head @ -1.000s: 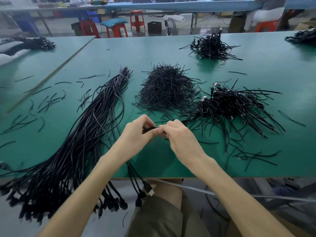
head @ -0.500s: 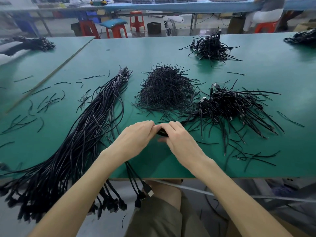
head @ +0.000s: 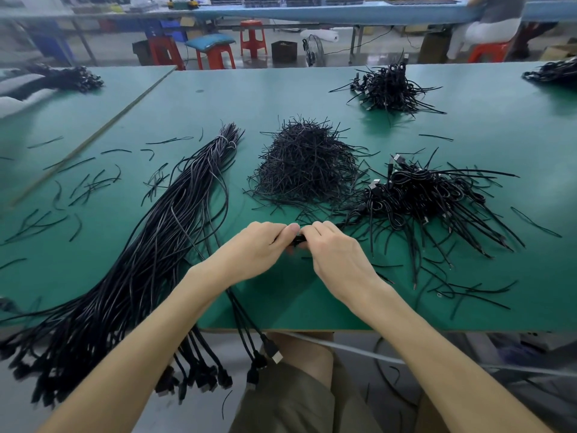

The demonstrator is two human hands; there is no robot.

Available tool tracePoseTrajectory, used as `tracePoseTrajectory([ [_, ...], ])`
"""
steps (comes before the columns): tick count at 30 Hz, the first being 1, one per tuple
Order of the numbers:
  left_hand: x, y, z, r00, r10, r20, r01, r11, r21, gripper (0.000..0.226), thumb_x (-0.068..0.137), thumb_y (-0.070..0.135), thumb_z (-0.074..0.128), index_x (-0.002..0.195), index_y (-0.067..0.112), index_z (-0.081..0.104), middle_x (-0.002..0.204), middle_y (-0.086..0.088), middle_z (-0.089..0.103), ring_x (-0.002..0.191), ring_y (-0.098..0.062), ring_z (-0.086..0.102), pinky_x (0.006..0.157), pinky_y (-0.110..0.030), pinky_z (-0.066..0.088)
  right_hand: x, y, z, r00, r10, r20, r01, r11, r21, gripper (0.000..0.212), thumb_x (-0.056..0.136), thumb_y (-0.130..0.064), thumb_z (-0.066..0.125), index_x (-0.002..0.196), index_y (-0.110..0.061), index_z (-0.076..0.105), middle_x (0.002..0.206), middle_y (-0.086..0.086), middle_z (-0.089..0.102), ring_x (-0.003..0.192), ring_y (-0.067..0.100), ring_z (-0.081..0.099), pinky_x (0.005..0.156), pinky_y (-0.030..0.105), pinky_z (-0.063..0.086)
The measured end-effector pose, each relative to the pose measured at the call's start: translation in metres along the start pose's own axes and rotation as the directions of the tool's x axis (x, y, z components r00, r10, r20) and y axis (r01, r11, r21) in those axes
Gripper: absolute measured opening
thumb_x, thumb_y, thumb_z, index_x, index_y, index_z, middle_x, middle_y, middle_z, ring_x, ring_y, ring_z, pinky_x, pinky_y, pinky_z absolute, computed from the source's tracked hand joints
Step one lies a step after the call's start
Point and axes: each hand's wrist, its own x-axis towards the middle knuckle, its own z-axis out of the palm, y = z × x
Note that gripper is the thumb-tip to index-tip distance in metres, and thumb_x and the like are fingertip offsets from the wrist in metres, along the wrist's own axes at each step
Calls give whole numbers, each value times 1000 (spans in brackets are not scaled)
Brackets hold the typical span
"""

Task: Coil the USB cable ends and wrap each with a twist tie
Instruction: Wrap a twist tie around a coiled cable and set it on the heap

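Note:
My left hand (head: pixel 260 246) and my right hand (head: pixel 335 254) meet over the green table (head: pixel 281 89), fingertips together, pinching a small black coiled cable end (head: pixel 298 240) between them; most of it is hidden by my fingers. A long bundle of black USB cables (head: pixel 150 245) lies to the left, its plugs hanging over the front edge. Behind my hands sits a heap of black twist ties (head: pixel 307 165). A pile of tied cable ends (head: pixel 427 195) lies to the right.
Loose twist ties (head: pixel 84 185) are scattered on the left of the table. Another cable pile (head: pixel 390 89) sits at the far right, more cables (head: pixel 552 73) at the far edge. Red stools (head: pixel 253 37) and a seated person (head: pixel 490 26) are beyond the table.
Both hands have shifted slightly away from me and turned, the fingers closing tighter over the black cable end. The piles have not moved.

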Motion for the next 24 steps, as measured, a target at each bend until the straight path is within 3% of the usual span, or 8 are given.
tracePoseTrajectory([
  [3,3,5,-4,999,-9,-36,12,996,89,49,110,46,29,64,36,43,64,-1,50,63,-29,49,64,-44,46,8,0,2,1000,6,-24,-6,1000,0,23,104,-10,46,126,-14,53,117,-1,59,112,18,50,89,31,46],
  [6,6,6,-6,975,8,-222,23,990,139,50,109,51,27,69,26,43,66,-3,55,65,-32,53,63,-44,45,20,0,-2,992,10,-126,-13,1000,-16,33,106,-22,47,137,-12,51,123,2,60,116,22,51,98,32,40],
  [10,27,-5,-12,901,-96,-422,44,990,-131,57,110,47,31,65,13,41,57,5,48,53,-20,41,56,-40,33,36,7,-18,923,141,-357,-145,989,15,68,94,-28,68,150,-4,38,137,11,51,123,29,48,105,39,31],
  [13,44,-23,-9,864,-243,-440,76,928,-363,56,110,41,34,62,14,42,56,6,47,53,-20,40,60,-38,36,46,16,-26,843,296,-450,-258,955,145,69,92,-23,71,147,-2,36,141,15,45,130,31,42,110,42,29],
  [15,49,-29,0,854,-289,-432,90,901,-425,55,111,40,33,62,17,42,56,6,44,54,-20,37,60,-37,33,50,21,-26,827,366,-427,-310,930,197,65,92,-23,71,144,-2,38,138,14,45,128,30,42,109,41,30],
  [18,50,-32,9,848,-314,-426,103,887,-449,54,111,40,32,63,17,38,59,3,42,56,-18,34,59,-35,29,53,23,-14,861,420,-287,-370,904,213,65,93,-30,71,142,-4,38,136,12,44,127,29,41,109,40,30],
  [21,49,-35,6,827,-381,-413,71,800,-596,51,111,39,36,67,13,37,63,-2,42,52,-15,31,54,-31,27,50,18,-3,862,467,-200,-415,874,253,69,92,-32,72,143,-4,35,140,13,41,129,28,39,108,40,31],
  [24,45,-34,4,817,-432,-383,36,701,-713,42,111,37,35,80,11,46,53,12,43,44,-7,29,42,-20,24,48,17,2,855,463,-234,-412,880,237,69,91,-31,73,144,-5,36,139,12,41,128,28,39,107,40,32],
])
